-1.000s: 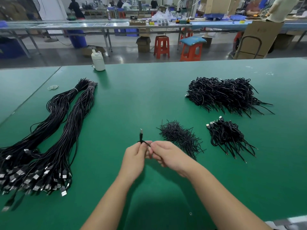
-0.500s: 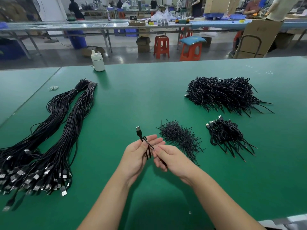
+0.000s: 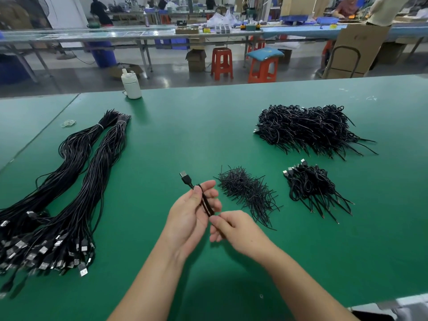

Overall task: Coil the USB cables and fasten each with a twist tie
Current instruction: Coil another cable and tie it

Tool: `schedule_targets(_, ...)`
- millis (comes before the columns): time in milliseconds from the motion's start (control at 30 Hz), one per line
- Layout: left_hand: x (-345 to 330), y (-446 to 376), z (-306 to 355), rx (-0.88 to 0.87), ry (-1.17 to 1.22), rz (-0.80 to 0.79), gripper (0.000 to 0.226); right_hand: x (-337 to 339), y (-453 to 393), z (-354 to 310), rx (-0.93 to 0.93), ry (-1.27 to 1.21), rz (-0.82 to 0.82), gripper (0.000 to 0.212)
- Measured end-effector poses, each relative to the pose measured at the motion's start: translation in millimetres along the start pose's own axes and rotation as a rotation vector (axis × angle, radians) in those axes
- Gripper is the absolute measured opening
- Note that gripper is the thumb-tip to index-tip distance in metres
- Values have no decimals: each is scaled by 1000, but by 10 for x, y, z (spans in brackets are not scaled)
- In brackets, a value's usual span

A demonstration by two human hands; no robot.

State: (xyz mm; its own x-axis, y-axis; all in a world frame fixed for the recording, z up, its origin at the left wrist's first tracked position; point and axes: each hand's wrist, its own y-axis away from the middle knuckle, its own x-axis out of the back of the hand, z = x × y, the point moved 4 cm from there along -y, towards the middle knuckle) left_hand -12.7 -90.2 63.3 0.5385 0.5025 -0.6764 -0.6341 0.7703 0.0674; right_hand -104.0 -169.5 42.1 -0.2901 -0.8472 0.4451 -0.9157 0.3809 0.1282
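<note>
Green table (image 3: pixel 162 140); left hand (image 3: pixel 190 216) grips coiled cable (image 3: pixel 203 200); right hand (image 3: pixel 234 228) fingers pinch its lower end.

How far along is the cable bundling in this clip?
Done: a large heap of coiled black cables and a smaller heap lie at right. In hand: the left hand holds one coiled black USB cable while the right hand pinches its lower end. Left: two long bundles of uncoiled black cables; the loose black twist ties wait nearby.

coiled usb cable (image 3: pixel 203 200) between both hands (image 3: pixel 209 222)
</note>
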Motion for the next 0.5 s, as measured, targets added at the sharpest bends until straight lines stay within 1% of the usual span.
schedule_targets(67,-17,9,10,19,-21,-15,30,33,-10,13,17,85,58,25)
schedule_targets(100,-25,15,7,24,-31,-21,27,41,-7,-4,39,31,56,15)
schedule_targets(133,-31,18,-2,32,-32,-26,26,39,-10,-21,66,-105,19,5)
schedule_targets(200,-33,17,-26,54,-16,-40,24,37,-18,-42,83,-385,-62,34)
schedule_targets(233,-33,18,-38,65,-8,-48,24,43,-8,-44,79,-445,-83,45)
schedule_targets(267,-34,16,-53,78,1,-55,24,44,-6,-38,83,-477,-82,51)
schedule_targets(300,-35,15,-69,93,11,-60,24,42,2,-37,94,-482,-74,52)
schedule_targets(333,-40,10,-89,108,15,-68,23,30,2,-33,98,-480,-57,48)
schedule_targets(433,-43,1,-134,157,-12,-107,21,40,11,-26,118,-398,44,26)
schedule_targets(500,-13,-1,-117,220,-85,-172,22,66,16,-5,107,-367,81,23)
